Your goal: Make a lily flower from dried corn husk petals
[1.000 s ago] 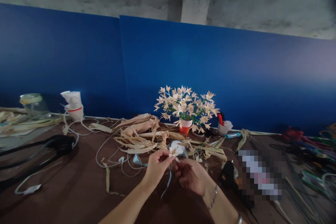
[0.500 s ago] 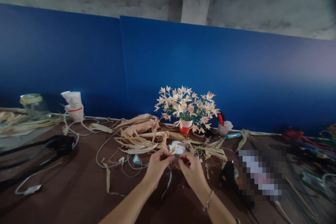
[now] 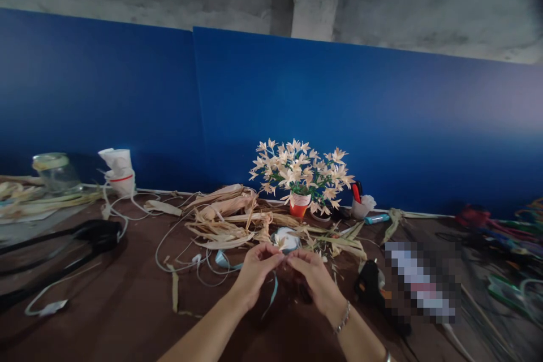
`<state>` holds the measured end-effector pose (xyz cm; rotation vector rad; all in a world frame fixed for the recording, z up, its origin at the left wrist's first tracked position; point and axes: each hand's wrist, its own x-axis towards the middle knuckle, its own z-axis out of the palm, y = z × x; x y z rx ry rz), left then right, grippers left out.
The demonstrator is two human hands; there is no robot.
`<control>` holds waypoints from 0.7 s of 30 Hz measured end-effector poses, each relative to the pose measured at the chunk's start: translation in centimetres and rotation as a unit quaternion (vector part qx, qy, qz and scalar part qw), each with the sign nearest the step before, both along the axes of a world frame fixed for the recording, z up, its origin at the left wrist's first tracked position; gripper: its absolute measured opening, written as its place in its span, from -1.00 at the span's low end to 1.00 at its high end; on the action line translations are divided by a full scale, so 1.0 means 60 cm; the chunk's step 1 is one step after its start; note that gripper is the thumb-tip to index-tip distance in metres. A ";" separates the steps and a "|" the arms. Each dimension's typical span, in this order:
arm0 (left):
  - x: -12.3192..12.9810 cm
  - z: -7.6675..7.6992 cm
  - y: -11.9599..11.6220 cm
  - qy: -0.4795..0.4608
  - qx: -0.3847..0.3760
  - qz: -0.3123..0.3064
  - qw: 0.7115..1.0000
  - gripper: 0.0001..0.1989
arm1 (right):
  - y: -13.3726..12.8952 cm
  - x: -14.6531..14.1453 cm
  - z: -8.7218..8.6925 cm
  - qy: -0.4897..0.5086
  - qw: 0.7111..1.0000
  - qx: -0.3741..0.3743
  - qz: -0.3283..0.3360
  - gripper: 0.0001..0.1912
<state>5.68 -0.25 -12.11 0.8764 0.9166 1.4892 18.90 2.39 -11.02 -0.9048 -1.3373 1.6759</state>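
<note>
Side by side in the middle of the head view, both my hands are raised with their fingertips close together. My left hand (image 3: pixel 257 271) is closed in a pinch on a small cream flower (image 3: pixel 280 242), whose pointed petals stick up above the thumb and forefinger. My right hand (image 3: pixel 311 271) pinches just beside it; what lies between its fingers is too small to make out. Right behind the fingertips sits a white roundish item (image 3: pixel 291 237). A thin light blue strip (image 3: pixel 272 293) shows below the hands.
Dry husks (image 3: pixel 224 218) are heaped behind my hands, beside a potted arrangement of cream flowers (image 3: pixel 299 172). A black glue gun (image 3: pixel 371 283) lies to the right. Loose white cord (image 3: pixel 165 257) and a wrapped white cup (image 3: pixel 121 178) are leftward. A blue panel (image 3: pixel 360 102) closes the back.
My right hand has turned slightly, its fingers now straighter and its wrist a little further right. The left hand stays almost in place with the flower.
</note>
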 end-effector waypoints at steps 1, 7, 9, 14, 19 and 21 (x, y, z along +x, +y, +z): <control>-0.001 0.000 0.000 -0.012 -0.001 0.000 1.000 -0.80 | -0.001 0.002 0.003 0.018 1.000 -0.025 0.004 -0.85; -0.010 0.002 0.003 -0.012 0.002 0.024 1.000 -0.81 | 0.001 0.007 0.006 0.020 0.999 0.028 -0.040 -0.83; -0.010 0.002 0.004 -0.019 -0.003 0.024 1.000 -0.81 | 0.000 0.005 0.006 -0.012 0.992 0.118 -0.050 -0.75; -0.008 0.004 0.001 -0.046 -0.024 0.001 0.999 -0.79 | -0.008 0.002 0.008 -0.140 0.931 0.328 -0.076 -0.88; -0.008 0.001 0.001 -0.033 -0.042 -0.009 0.999 -0.77 | -0.005 0.003 0.011 -0.160 0.942 0.281 -0.092 -0.89; -0.009 -0.001 0.003 -0.006 -0.032 0.004 0.999 -0.77 | -0.004 0.002 0.013 -0.129 0.966 0.206 -0.090 -0.85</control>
